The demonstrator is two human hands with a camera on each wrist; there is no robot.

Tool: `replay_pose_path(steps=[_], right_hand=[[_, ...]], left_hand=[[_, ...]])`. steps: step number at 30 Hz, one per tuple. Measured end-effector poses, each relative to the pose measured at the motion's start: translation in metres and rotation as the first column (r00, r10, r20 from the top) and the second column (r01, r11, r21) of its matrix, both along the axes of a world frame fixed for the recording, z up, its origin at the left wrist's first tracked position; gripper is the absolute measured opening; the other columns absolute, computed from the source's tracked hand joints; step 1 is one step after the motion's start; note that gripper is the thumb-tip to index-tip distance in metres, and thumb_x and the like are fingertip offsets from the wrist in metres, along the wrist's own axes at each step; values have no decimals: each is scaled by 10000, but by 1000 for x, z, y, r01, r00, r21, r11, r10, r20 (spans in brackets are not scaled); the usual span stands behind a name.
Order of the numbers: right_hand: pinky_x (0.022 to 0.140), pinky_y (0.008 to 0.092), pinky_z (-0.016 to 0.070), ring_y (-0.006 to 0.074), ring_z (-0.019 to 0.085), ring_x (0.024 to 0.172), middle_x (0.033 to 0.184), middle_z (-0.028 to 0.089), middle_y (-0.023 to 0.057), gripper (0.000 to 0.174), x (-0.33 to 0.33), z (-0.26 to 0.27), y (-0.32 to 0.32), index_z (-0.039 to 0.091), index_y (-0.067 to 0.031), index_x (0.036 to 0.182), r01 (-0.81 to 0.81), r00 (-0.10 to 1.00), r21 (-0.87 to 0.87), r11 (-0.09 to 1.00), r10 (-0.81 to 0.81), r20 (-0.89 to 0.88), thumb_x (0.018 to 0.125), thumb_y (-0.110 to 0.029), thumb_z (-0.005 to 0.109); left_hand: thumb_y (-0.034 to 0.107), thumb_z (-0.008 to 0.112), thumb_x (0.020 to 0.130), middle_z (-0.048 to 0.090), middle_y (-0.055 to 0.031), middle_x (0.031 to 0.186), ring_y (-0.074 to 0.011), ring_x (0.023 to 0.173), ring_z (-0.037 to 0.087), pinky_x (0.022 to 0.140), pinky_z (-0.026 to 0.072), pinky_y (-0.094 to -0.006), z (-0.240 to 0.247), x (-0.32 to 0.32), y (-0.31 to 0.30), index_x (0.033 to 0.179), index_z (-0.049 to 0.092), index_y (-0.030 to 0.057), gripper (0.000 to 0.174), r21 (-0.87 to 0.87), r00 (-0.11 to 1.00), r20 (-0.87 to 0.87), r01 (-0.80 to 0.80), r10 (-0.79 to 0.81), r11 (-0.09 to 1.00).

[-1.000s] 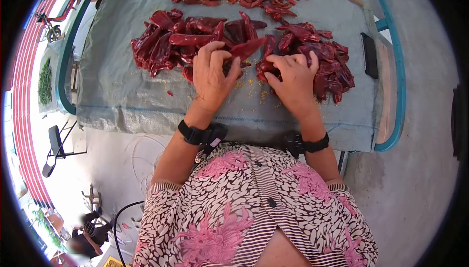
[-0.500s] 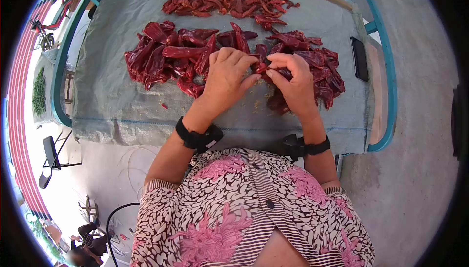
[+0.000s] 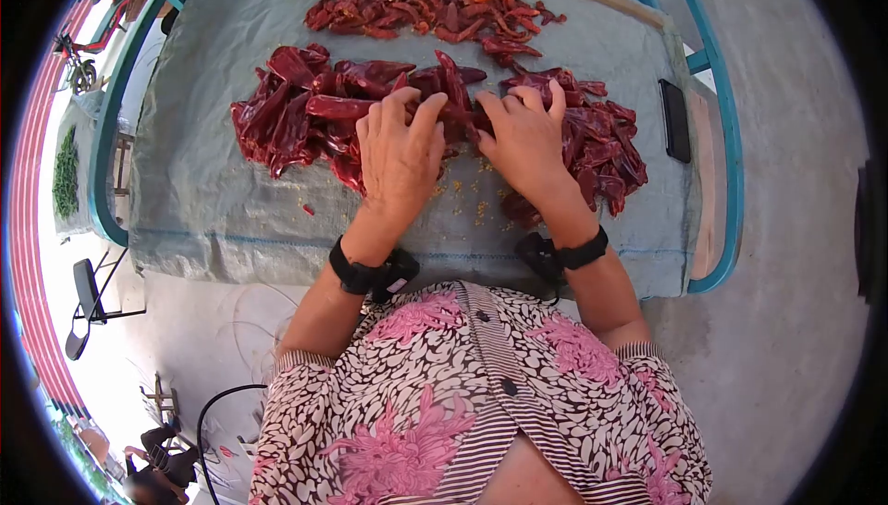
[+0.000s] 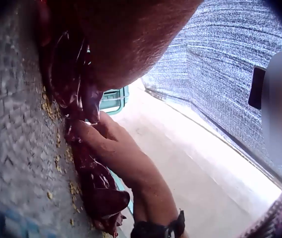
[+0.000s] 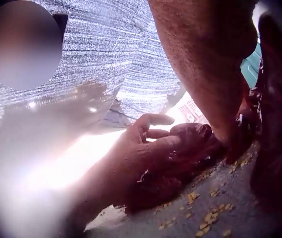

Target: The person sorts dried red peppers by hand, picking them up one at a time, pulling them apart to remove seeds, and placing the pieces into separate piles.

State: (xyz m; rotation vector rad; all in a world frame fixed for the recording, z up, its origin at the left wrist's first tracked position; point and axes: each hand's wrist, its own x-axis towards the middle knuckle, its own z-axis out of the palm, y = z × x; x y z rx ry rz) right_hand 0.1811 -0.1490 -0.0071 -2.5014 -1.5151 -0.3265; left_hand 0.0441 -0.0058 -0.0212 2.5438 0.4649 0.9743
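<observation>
Dark red peppers lie in a left heap (image 3: 277,121) and a right heap (image 3: 601,153) in the head view. My left hand (image 3: 400,158) curls its fingers round a red pepper at the left heap's right edge. The right hand (image 3: 527,146) is close beside it, its thumb and fingers on a red pepper (image 3: 457,117) between the hands. In the left wrist view, the right hand (image 4: 123,156) pinches at a pepper end. The right wrist view shows the left hand (image 5: 126,153) round a pepper (image 5: 193,131); the right hand's fingertips are partly hidden there.
Smaller, shrivelled red pieces (image 3: 425,7) form a heap at the back of the grey woven sheet (image 3: 222,200). Pale seeds (image 3: 472,200) lie scattered in front of the hands. A black phone (image 3: 675,121) is at the right, inside the teal frame (image 3: 731,153).
The hands came together over a pepper, then moved slightly apart and left, the left hand now at the left heap. The right hand's fingers have spread somewhat.
</observation>
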Motion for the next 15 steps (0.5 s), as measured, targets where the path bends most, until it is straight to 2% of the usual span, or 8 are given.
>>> replay_pose_path(steps=[4, 7, 10, 11, 14, 15], right_hand=[[1184, 632, 241, 283, 609, 1148, 1075, 725, 52, 491, 0, 4, 4, 644, -151, 1279, 107, 993, 81, 991, -102, -60, 812, -186, 789], [1177, 594, 263, 273, 629, 1127, 1108, 734, 41, 454, 0, 18, -3, 660, -150, 1257, 210, 977, 275, 938, -190, -99, 819, -150, 776], [1170, 552, 287, 258, 635, 1135, 1120, 738, 43, 399, -6, 38, -10, 685, -142, 1218, 29, 966, 211, 977, 28, -258, 829, -141, 774], [1152, 509, 317, 250, 639, 1138, 1120, 737, 46, 364, -9, 37, -12, 702, -139, 1193, -50, 956, 235, 971, 115, -270, 836, -150, 776], [1126, 481, 355, 255, 642, 1130, 1136, 736, 44, 363, -8, 36, -17, 706, -136, 1188, -99, 916, 305, 947, 207, -344, 834, -162, 785], [1109, 470, 380, 267, 628, 1154, 1184, 725, 50, 366, -7, 44, -21, 706, -120, 1179, -19, 869, 270, 963, 149, -471, 824, -161, 788]], left_hand=[[137, 781, 869, 615, -60, 1273, -290, 1128, 574, 961, 429, -415, -2, -4, 3, 1337, 649, 161, 488, -55, 999, -23, 41, -42, 998], [169, 797, 865, 608, -41, 1344, -278, 1145, 574, 970, 424, -414, 0, -1, 1, 1376, 643, 171, 534, -84, 997, 51, 60, -56, 995], [203, 814, 853, 623, -5, 1376, -263, 1149, 576, 975, 415, -414, 5, 0, 3, 1389, 652, 185, 560, 0, 988, 99, 116, -115, 993], [214, 820, 848, 633, 8, 1377, -259, 1149, 577, 976, 411, -415, 6, 1, 2, 1390, 657, 190, 566, 46, 984, 105, 142, -146, 989], [238, 837, 828, 691, 40, 1274, -252, 1156, 580, 984, 402, -411, -2, -1, 5, 1328, 696, 190, 521, 41, 968, 57, 242, -245, 969], [256, 853, 812, 726, 49, 1171, -248, 1159, 582, 981, 398, -404, -4, -1, 5, 1277, 717, 189, 489, 14, 978, 51, 204, -204, 979]])
